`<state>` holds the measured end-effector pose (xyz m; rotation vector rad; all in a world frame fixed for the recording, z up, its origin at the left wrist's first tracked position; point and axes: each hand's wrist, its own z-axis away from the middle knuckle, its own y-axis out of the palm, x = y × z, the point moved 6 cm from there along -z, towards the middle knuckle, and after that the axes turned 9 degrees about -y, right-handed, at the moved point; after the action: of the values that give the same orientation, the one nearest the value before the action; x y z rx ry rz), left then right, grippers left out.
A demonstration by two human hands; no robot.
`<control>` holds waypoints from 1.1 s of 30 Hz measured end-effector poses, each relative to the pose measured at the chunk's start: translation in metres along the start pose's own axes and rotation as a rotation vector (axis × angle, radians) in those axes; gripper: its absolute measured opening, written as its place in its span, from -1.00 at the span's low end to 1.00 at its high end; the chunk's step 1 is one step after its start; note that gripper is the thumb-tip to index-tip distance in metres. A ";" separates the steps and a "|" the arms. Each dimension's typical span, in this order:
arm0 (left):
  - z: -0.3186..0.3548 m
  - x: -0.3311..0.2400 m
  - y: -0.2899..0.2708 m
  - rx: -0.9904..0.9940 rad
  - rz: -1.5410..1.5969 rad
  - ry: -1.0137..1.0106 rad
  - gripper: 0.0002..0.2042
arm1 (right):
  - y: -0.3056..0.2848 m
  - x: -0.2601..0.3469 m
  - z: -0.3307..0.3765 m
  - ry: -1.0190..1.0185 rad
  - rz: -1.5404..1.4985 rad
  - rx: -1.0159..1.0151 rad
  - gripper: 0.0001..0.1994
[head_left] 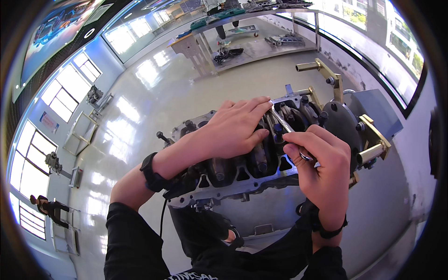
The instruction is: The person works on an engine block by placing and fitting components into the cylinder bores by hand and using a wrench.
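An engine block [275, 179] is mounted in front of me, its crankcase side up, with crankshaft parts and bearing caps showing inside. My right hand [322, 161] is closed round a shiny metal wrench [283, 122]. One ring-shaped end of the wrench sticks out below the fingers; its far end lies over the block's inner parts, beside my left fingertips. My left hand [239, 127] rests over the middle of the block with fingers stretched and thumb apart. Its fingertips meet the wrench's far end or lie just beside it. What sits under the left palm is hidden.
A round dark plate [343, 126] with brass-coloured brackets [373, 142] holds the block's right end. A metal workbench [261, 53] carries parts at the back, where another person [214, 9] stands. Another person [49, 207] is far left, near stands with engine parts.
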<state>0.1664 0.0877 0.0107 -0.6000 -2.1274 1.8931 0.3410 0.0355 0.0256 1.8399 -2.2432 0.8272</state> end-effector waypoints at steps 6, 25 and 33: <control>-0.002 -0.002 -0.001 0.024 0.058 -0.032 -0.48 | -0.007 -0.008 0.002 0.129 0.008 -0.025 -0.88; -0.010 0.011 -0.002 0.072 0.166 -0.030 -0.49 | -0.008 -0.028 0.012 0.260 0.529 0.225 -0.76; -0.050 0.021 -0.019 0.173 0.067 -0.136 -0.69 | -0.031 -0.012 0.003 0.167 0.313 -0.142 -0.76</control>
<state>0.1666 0.1398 0.0346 -0.5257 -2.0157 2.1847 0.3738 0.0413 0.0278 1.3273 -2.4425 0.8060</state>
